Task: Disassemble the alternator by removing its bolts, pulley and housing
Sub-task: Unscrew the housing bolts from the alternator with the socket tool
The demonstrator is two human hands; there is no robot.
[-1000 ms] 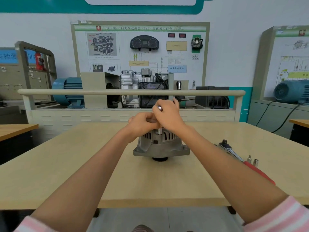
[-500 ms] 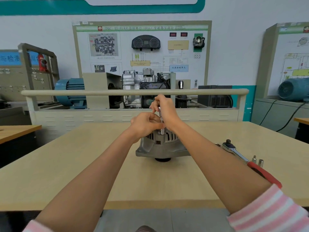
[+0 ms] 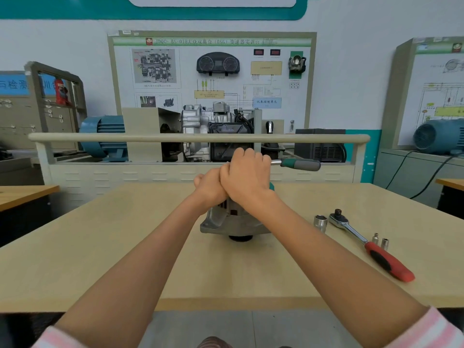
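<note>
alternator (image 3: 232, 221) sits on the table (image 3: 100, 247), directly beneath both hands.

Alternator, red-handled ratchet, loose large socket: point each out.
alternator (image 3: 227, 223), head view, grey housing.
red-handled ratchet (image 3: 388, 262), head view, red grip.
large socket (image 3: 320, 223), head view, chrome side wall.

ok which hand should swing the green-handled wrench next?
Right hand: it already grips the green-handled wrench over the alternator. Left hand sits beside it, probably better for steadying.
</note>
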